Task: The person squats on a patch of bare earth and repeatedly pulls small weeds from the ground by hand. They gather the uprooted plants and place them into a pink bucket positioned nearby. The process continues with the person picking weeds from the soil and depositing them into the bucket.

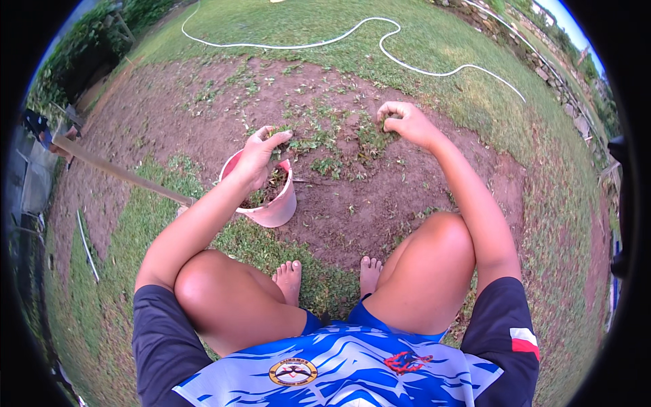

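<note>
Head view: left hand [261, 152] pinches weeds above the pink bucket [274, 207] at 9 o'clock; right hand [403, 122] clenches weeds at 1 o'clock. Loosely gripped clumps could drop outside the bucket.

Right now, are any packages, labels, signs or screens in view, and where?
No packages, signs or screens.
Round badge: lower front of the shirt, yellow and dark, circular.
Red emblem: shirt front to the right, small and irregular.
Sleeve patch: right sleeve, white over red, rectangular.
Pink bucket: on the soil under the left hand, unlabelled.
</note>
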Available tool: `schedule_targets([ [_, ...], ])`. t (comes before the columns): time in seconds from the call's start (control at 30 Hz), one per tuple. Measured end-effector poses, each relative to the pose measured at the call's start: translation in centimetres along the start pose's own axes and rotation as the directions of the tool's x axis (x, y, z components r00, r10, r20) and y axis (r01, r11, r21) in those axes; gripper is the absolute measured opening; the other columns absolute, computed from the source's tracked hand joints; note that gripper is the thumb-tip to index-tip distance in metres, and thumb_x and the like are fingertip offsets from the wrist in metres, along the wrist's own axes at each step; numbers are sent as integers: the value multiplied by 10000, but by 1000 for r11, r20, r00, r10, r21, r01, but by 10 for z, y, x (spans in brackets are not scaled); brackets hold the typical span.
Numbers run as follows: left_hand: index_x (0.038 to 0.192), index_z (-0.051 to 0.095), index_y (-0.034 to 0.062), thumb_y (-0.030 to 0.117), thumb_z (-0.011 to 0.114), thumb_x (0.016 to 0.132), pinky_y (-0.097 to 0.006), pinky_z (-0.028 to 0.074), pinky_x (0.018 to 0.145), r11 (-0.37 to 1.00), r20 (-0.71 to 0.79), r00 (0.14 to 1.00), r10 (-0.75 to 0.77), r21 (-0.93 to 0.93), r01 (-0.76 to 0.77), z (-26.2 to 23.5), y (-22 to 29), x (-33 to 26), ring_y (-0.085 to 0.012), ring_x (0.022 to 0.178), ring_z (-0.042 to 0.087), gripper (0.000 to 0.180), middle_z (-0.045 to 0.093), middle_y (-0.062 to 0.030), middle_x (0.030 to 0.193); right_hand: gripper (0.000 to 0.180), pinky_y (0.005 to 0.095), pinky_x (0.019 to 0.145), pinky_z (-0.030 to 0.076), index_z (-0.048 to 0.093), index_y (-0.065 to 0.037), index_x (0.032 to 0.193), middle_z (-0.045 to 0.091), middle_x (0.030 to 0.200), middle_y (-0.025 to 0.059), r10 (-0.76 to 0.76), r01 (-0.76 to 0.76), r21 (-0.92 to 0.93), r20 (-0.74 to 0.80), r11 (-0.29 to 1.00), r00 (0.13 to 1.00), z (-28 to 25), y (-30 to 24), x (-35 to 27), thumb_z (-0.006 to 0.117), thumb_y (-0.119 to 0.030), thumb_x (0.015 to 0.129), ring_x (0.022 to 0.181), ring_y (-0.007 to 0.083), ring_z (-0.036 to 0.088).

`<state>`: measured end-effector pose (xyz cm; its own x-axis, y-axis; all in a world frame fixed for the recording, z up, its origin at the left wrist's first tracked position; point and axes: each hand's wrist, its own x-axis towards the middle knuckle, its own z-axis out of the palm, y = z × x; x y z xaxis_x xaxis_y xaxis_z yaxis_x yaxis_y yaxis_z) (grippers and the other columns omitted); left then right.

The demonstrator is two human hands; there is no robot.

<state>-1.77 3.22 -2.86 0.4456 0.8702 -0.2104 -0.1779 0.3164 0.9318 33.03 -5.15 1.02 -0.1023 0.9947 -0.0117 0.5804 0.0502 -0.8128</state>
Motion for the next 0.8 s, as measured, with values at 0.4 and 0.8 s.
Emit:
schedule_targets([
  [0.4, 1305, 509, 29, 136, 757, 910, -344, 506, 905, 999, 248, 968, -34, 18, 30, 31, -5, -19, -150, 1042, 615, 478, 643, -74, 1120, 535, 326, 821, 523, 529, -24, 1381, 669, 1173, 118, -29, -57, 409, 201, 911, 979, 80, -46, 4, 726, -214, 921, 1023, 142, 630],
  [0.8, 1320, 527, 33, 114, 720, 931, -316, 535, 918, 995, 302, 953, -32, 99, 2, 20, 1, -17, -158, 1075, 639, 442, 633, -78, 1203, 345, 327, 907, 503, 619, -22, 1256, 674, 1122, 54, 5, -89, 489, 170, 868, 985, 80, -45, 15, 655, -82, 917, 1041, 114, 614],
])
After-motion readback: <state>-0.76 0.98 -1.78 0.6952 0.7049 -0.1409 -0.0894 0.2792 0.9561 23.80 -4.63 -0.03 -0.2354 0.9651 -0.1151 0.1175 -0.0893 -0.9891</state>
